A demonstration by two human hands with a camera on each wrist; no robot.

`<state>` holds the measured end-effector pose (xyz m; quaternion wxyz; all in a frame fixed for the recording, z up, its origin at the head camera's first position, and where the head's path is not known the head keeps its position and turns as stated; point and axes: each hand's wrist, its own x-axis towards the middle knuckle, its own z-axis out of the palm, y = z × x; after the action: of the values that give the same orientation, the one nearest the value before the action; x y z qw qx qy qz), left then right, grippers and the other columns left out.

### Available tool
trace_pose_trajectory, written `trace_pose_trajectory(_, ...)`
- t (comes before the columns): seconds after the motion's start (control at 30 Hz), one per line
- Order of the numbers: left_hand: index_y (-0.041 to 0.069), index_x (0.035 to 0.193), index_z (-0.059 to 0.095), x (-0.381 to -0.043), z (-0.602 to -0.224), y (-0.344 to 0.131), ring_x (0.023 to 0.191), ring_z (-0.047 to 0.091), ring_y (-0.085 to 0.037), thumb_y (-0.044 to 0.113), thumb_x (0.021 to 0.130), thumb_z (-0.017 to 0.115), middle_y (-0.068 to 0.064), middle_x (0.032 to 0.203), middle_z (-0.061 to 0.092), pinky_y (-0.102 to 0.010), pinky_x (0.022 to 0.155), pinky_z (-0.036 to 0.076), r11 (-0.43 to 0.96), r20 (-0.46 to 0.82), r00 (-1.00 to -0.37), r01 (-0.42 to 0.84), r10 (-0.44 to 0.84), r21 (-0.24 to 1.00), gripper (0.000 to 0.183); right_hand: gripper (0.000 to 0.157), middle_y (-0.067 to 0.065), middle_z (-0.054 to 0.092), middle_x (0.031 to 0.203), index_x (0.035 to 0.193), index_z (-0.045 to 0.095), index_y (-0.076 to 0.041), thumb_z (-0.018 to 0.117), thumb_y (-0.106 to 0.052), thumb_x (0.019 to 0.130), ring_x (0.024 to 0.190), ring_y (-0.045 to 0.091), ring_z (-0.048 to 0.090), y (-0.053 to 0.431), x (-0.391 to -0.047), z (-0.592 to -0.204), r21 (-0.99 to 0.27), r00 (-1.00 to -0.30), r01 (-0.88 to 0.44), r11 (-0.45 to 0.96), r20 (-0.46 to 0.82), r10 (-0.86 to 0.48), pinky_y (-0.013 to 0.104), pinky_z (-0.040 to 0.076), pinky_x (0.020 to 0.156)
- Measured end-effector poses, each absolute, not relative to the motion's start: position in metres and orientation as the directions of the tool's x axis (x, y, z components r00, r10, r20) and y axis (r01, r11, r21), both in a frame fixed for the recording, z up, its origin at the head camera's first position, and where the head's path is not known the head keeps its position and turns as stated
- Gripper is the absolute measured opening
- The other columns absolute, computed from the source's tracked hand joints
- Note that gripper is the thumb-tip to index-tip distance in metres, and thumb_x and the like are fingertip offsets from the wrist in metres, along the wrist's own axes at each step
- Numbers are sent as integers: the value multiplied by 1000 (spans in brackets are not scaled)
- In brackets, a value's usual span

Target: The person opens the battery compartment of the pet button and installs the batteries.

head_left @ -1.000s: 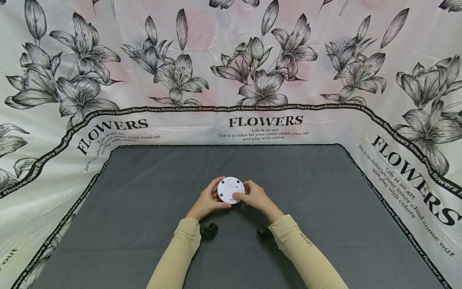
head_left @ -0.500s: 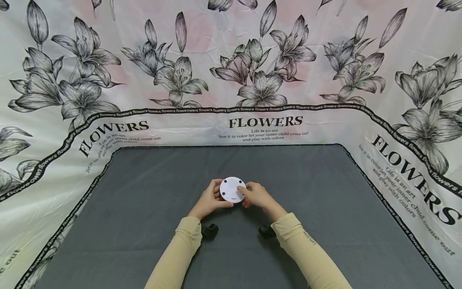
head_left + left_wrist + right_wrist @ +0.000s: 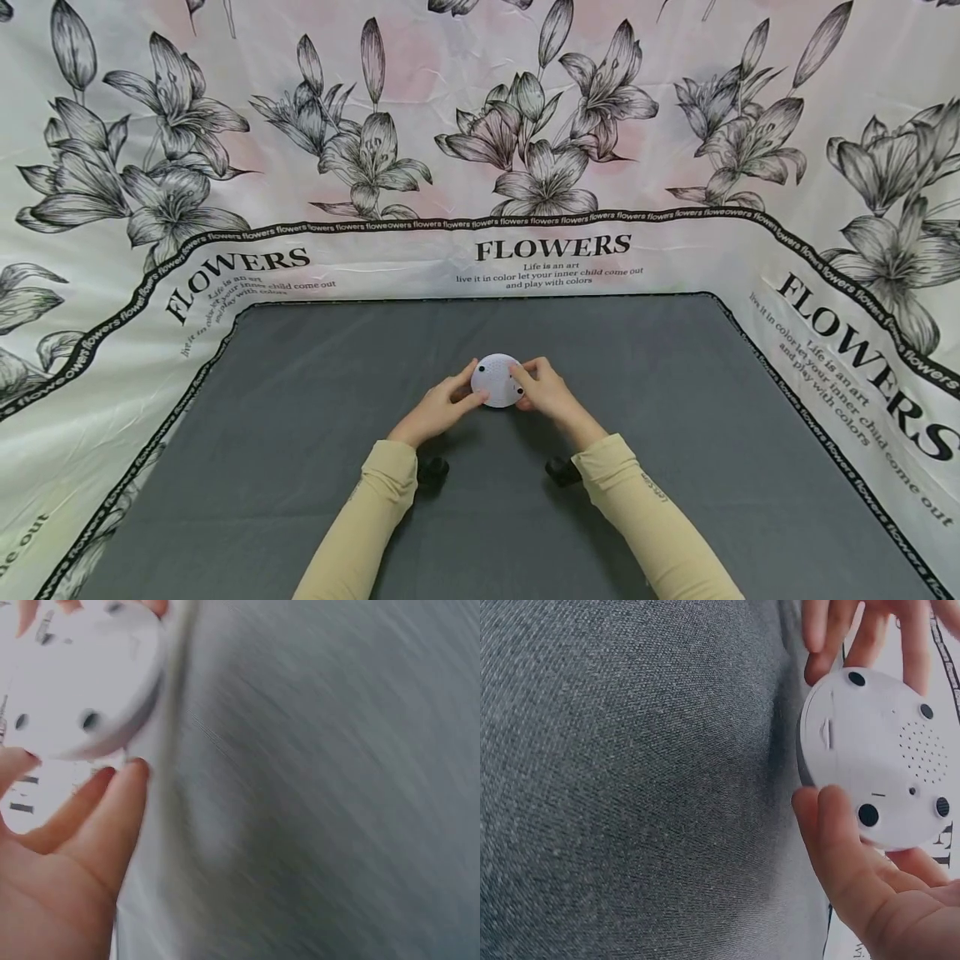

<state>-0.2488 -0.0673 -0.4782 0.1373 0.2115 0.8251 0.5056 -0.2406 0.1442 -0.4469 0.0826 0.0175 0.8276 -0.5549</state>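
A white, round, disc-shaped device [image 3: 495, 383] is held up between both hands above the grey cloth. Its visible face carries black round feet, a patch of small holes and a slotted cover, clearest in the right wrist view. The left hand [image 3: 442, 407] grips its left edge, thumb toward the near side. On the opposite edge the right hand [image 3: 553, 392] pinches it, its thumb over the face. In the left wrist view the device [image 3: 82, 682] is blurred and cut off. Its other side is hidden.
A dark grey cloth [image 3: 337, 358] covers the surface below. Behind and at both sides hangs a white sheet [image 3: 397, 258] printed with flowers and lettering. Black wrist-worn pieces [image 3: 432, 472] sit beside the cuffs of the beige sleeves [image 3: 360, 517].
Both hands have carried the device slightly right and away from the body. Its face has turned, so the black feet show in different places, and the left thumb now overlaps the face.
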Motion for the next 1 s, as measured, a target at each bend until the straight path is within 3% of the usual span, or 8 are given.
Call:
trace_pose_trajectory(0.13, 29, 147, 25, -248, -466, -58, 122, 45, -19, 52, 94, 42, -3, 143, 38, -37, 98, 37, 354, -16, -896, 159, 444, 922, 59, 50, 25, 53, 108, 116, 40, 3, 49, -41, 95, 82, 33, 64, 144, -242, -444, -926, -993, 107, 362, -118, -9, 41, 51, 75)
trace_pose_trajectory(0.3, 19, 136, 41, -247, -457, -44, 117, 49, -28, 51, 96, 39, -10, 134, 46, -39, 94, 41, 242, 28, -937, 118, 347, 963, 51, 49, 19, 56, 99, 112, 40, 1, 58, -39, 91, 83, 35, 61, 143, -241, -437, -932, -998, 59, 357, -53, 26, 40, 50, 74)
trace_pose_trajectory(0.4, 14, 127, 42, -247, -456, -38, 111, 51, -30, 52, 93, 46, -13, 124, 50, -43, 89, 43, 233, 34, -970, 92, 240, 968, 51, 55, 18, 55, 104, 115, 40, 1, 65, -39, 86, 91, 32, 58, 143, -241, -434, -928, -1000, 31, 370, -31, 7, 39, 48, 77)
trace_pose_trajectory(0.53, 8, 130, 40, -248, -457, -37, 115, 48, -29, 49, 85, 62, -15, 127, 47, -43, 90, 43, 182, 16, -988, 43, 150, 982, 65, 70, 20, 50, 123, 131, 35, -1, 69, -40, 83, 110, 27, 51, 147, -243, -433, -934, -996, 13, 358, -42, -74, 43, 42, 91)
trace_pose_trajectory(0.67, 2, 138, 36, -250, -460, -40, 123, 43, -27, 43, 81, 71, -16, 136, 42, -39, 97, 38, 137, 3, -984, 28, 179, 990, 79, 71, 19, 47, 132, 137, 33, -1, 69, -33, 84, 117, 26, 47, 154, -245, -434, -947, -980, -3, 320, -61, -189, 45, 37, 97)
trace_pose_trajectory(0.8, -3, 142, 29, -250, -464, -45, 129, 36, -25, 35, 83, 71, -18, 142, 35, -35, 100, 34, 145, 9, -962, 50, 272, 988, 82, 66, 18, 47, 132, 135, 36, 2, 70, -23, 84, 117, 25, 48, 161, -247, -437, -960, -956, -43, 276, -41, -291, 44, 38, 97)
trace_pose_trajectory(1.0, 0, 138, 40, -252, -476, -45, 121, 46, -20, 31, 80, 75, -15, 133, 47, -31, 94, 41, 224, 72, -940, 153, 333, 962, 75, 65, 18, 46, 133, 131, 38, 2, 75, -15, 80, 121, 25, 44, 169, -247, -445, -947, -931, -131, 294, 16, -364, 48, 36, 96)
